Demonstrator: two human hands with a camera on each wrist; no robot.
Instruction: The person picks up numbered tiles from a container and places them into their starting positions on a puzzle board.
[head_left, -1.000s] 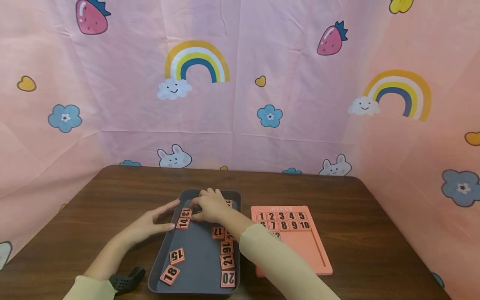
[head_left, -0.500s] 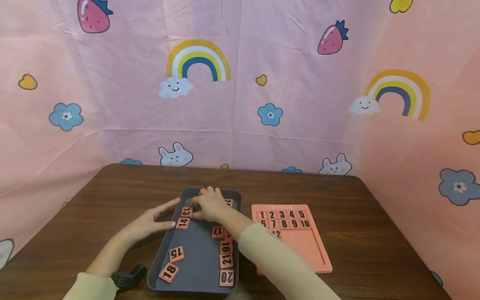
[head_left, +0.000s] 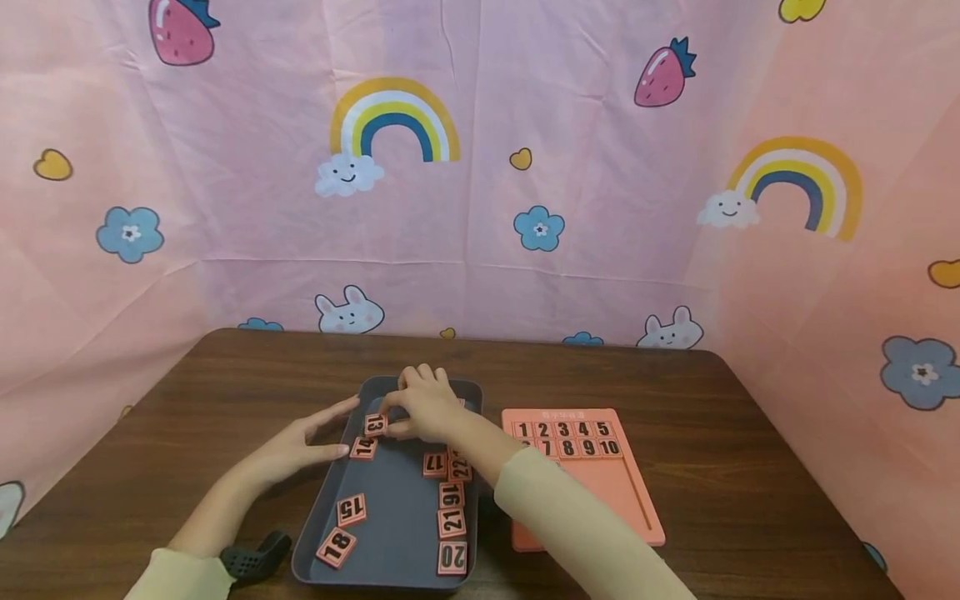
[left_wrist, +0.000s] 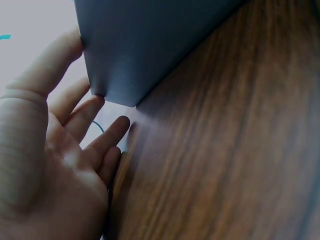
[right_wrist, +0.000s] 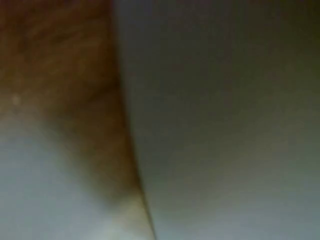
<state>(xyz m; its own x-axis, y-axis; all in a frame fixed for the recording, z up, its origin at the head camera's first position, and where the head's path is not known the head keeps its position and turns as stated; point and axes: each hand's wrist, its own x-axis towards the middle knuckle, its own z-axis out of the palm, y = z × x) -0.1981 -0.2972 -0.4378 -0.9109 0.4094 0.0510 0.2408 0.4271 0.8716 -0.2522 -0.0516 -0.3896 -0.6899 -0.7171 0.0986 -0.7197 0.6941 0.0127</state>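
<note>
In the head view my right hand (head_left: 422,410) reaches over the far part of the dark grey tray (head_left: 390,579) and pinches the number 13 tile (head_left: 376,425) between thumb and index finger. Just nearer lies the number 14 tile (head_left: 363,448), by the tray's left wall. My left hand (head_left: 303,443) rests against that left side, fingers spread and fairly straight; the left wrist view shows its fingertips touching the tray wall (left_wrist: 135,45). Blur fills the right wrist view, where the fingers cannot be made out.
Tiles 15 (head_left: 351,508) and 18 (head_left: 336,547) lie at the tray's near left; several more, such as 17 (head_left: 435,465) and 20 (head_left: 452,557), line its right side. Right of it is a pink number board (head_left: 607,500) with tiles in its upper rows, partly covered by the right sleeve.
The 13 tile has come slightly right, away from the tray's left wall, with my right hand, and now sits skewed to 14. My left hand has stayed in place.
</note>
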